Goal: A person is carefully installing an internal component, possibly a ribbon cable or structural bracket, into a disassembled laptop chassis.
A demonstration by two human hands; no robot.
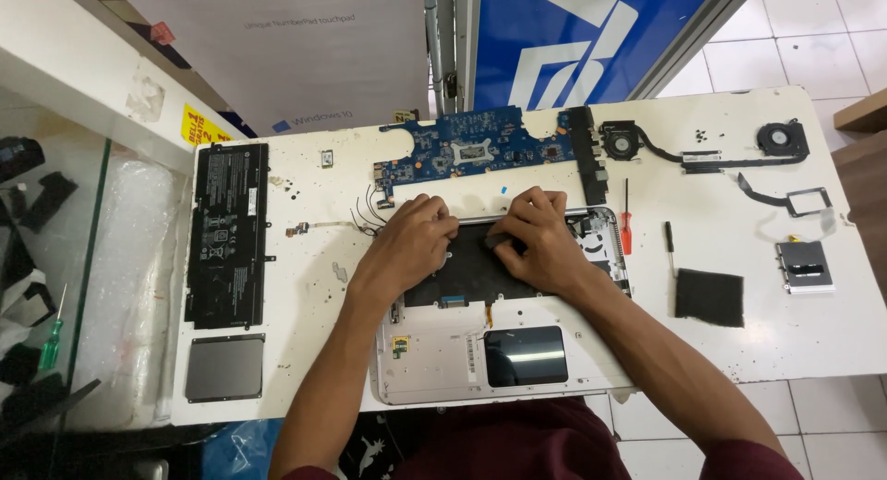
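Observation:
An opened silver laptop shell lies inside-up on the white table, with the black back of its keyboard exposed and a dark touchpad panel near me. My left hand presses its fingertips on the keyboard's upper left edge. Fingers curled, my right hand pinches a black strip at the keyboard's upper middle. A blue motherboard lies just beyond both hands.
A long black battery and a grey pad lie at left. Two fans with a heat pipe, a red screwdriver, a black screwdriver, a black foam square and a small metal module lie at right. Loose screws dot the table.

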